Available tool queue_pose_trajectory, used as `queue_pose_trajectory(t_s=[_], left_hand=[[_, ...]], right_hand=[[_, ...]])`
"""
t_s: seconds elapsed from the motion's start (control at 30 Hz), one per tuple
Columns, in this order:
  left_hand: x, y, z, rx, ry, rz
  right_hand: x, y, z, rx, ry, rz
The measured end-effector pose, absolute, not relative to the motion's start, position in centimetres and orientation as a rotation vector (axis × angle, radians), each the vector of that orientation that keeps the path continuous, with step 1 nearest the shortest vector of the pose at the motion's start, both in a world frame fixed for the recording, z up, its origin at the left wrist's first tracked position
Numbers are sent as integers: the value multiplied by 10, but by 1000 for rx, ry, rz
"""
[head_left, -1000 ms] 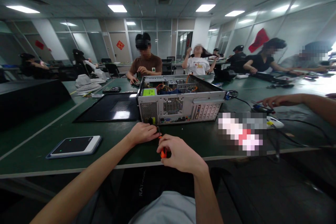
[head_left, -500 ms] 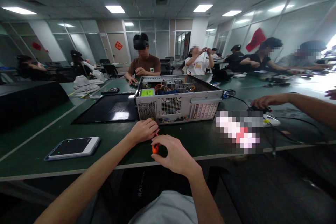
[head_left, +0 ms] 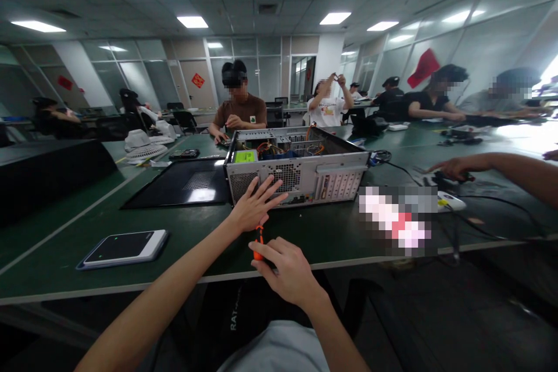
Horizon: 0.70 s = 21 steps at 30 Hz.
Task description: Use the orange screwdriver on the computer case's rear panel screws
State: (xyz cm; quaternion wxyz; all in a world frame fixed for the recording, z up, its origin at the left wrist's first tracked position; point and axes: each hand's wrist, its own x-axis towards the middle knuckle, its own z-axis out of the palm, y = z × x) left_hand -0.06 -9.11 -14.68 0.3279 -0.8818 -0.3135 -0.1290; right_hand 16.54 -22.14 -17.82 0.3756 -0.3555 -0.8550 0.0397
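Observation:
A desktop computer case (head_left: 244, 186) lies on its side on the green table, its top uncovered and its rear panel facing me. My left hand (head_left: 253, 207) is open in front of that panel, with fingers spread; whether the fingertips touch the metal I cannot tell. Between the thumb and fingers of my right hand (head_left: 288, 270) is the orange handle of a screwdriver (head_left: 258, 253), pointing towards the case. My left hand hides the tool's tip. Inside the case, cables and a bright green label (head_left: 244, 156) show.
A black side panel (head_left: 174, 188) lies left of the case. A smartphone (head_left: 124, 248) rests near the table's front edge. White fans (head_left: 146, 150) stand further back. At right are cables, a white power strip (head_left: 451, 200) and another person's hand (head_left: 453, 168). A co-worker (head_left: 242, 107) sits opposite.
My left hand has uncurled from the case's lower edge and moved up and right, its fingers now spread. The right hand has dropped slightly, still holding the screwdriver.

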Motion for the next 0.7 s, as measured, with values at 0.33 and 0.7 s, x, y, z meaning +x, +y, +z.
queue_pose_trajectory(t_s=[0.33, 0.7], left_hand=[[6, -97, -144, -2324, -882, -308], [5, -97, -148, -2311, -906, -328]], right_hand=[[166, -221, -175, -953, -2065, 199], [167, -220, -176, -898, -1887, 438]])
